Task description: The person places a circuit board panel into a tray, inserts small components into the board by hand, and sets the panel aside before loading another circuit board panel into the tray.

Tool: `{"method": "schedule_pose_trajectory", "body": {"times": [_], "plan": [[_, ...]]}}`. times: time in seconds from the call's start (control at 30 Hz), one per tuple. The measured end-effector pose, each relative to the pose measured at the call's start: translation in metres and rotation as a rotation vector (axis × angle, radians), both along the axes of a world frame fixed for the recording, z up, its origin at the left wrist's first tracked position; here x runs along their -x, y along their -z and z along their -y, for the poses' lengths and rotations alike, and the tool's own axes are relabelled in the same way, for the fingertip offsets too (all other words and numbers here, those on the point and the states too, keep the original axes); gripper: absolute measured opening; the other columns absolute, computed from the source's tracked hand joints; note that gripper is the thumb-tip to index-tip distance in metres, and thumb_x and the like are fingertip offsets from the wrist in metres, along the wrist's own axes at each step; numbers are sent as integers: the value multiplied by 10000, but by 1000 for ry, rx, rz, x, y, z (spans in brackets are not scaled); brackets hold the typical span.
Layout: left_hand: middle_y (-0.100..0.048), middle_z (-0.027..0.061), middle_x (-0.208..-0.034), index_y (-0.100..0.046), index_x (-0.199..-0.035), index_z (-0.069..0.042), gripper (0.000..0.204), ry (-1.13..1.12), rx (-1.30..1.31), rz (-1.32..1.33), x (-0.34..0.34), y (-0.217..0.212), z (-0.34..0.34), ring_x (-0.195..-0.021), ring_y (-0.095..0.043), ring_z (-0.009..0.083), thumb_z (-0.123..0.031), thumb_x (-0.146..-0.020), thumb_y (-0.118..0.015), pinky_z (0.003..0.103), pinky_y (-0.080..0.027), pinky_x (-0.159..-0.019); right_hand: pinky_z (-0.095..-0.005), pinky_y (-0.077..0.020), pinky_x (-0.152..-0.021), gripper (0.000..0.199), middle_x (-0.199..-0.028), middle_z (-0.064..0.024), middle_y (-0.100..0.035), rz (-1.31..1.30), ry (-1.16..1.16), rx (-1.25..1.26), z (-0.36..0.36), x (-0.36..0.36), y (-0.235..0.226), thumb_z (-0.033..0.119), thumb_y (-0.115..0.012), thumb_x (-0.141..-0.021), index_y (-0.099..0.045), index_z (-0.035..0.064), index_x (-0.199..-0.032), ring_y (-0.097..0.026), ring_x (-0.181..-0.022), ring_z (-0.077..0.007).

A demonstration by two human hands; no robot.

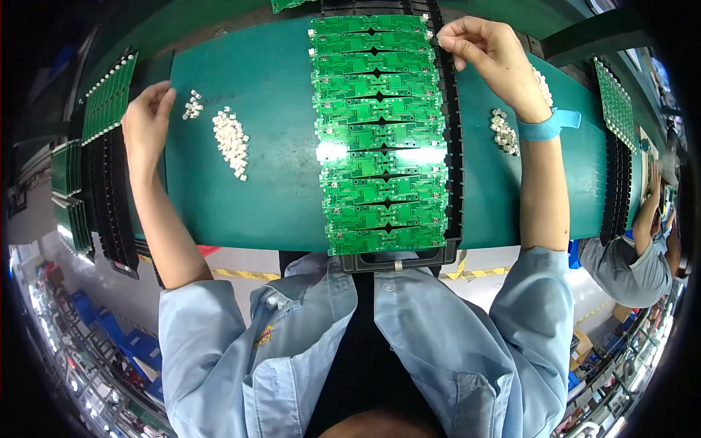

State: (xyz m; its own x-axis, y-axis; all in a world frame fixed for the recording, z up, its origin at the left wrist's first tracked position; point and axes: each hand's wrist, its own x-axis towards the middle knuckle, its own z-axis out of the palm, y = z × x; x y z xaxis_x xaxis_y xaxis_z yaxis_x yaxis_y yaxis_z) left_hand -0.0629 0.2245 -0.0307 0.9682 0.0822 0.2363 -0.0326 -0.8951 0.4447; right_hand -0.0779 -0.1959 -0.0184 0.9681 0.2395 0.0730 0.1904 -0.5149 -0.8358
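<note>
A panel of green circuit boards (383, 139) lies in front of me on a black slotted rack (454, 168). White connectors sit at the far corners of its left and right edges. My right hand (496, 62), with a blue wrist strap (544, 128), pinches at the panel's far right edge; whatever is between the fingertips is too small to make out. Off to the left, my left hand (148, 120) is raised with thumb and fingers drawn together, beside a small group of white connectors (193, 106). Its fingertips do not show clearly what they hold.
A larger pile of white connectors (231, 144) lies on the green mat (277, 197), left of the panel. Another pile (504, 133) is beside my right forearm. Racks with upright boards stand at far left (109, 98) and far right (615, 102). A person (631, 259) works at right.
</note>
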Motion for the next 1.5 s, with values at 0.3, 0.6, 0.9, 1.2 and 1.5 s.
{"method": "schedule_pose_trajectory", "body": {"times": [0.3, 0.6, 0.9, 1.2, 1.5], "plan": [[-633, 68, -733, -640, -943, 43, 194, 14, 81, -134, 4, 21, -4, -621, -544, 123, -97, -820, -584, 233, -441, -595, -259, -418, -516, 96, -650, -66, -595, 191, -55, 258, -1, 3, 3, 59, -591, -792, -625, -24, -828, -501, -511, -137], [-643, 70, -753, -638, -937, 42, 183, -20, 31, -127, 5, 17, 0, -625, -548, 136, -82, -817, -576, 243, -443, -610, -245, -378, -505, 57, -675, -41, -576, 320, -80, 444, -8, 10, -4, 14, -566, -796, -599, -24, -823, -449, -528, -130], [-642, 70, -740, -642, -920, 39, 174, 54, 62, -96, 1, 10, 12, -604, -540, 131, -58, -800, -562, 246, -437, -591, -351, -418, -567, 82, -734, -98, -625, 450, -50, 453, -18, 14, -5, 53, -581, -759, -591, -5, -816, -542, -587, -284], [-632, 86, -716, -639, -891, 50, 165, 85, -42, -185, -15, 10, 16, -601, -559, 158, -39, -764, -582, 261, -444, -588, -274, -431, -567, 135, -757, -66, -644, 399, 136, 442, 16, 5, -26, 80, -606, -796, -633, -7, -895, -557, -606, -166], [-645, 89, -825, -618, -959, 64, 173, 118, 149, -144, -30, 24, -1, -694, -581, 138, -30, -828, -553, 228, -454, -644, -316, -454, -571, 136, -698, -78, -645, 256, 395, 660, 123, 1, 18, 113, -652, -747, -652, 14, -841, -585, -581, -209]]}}
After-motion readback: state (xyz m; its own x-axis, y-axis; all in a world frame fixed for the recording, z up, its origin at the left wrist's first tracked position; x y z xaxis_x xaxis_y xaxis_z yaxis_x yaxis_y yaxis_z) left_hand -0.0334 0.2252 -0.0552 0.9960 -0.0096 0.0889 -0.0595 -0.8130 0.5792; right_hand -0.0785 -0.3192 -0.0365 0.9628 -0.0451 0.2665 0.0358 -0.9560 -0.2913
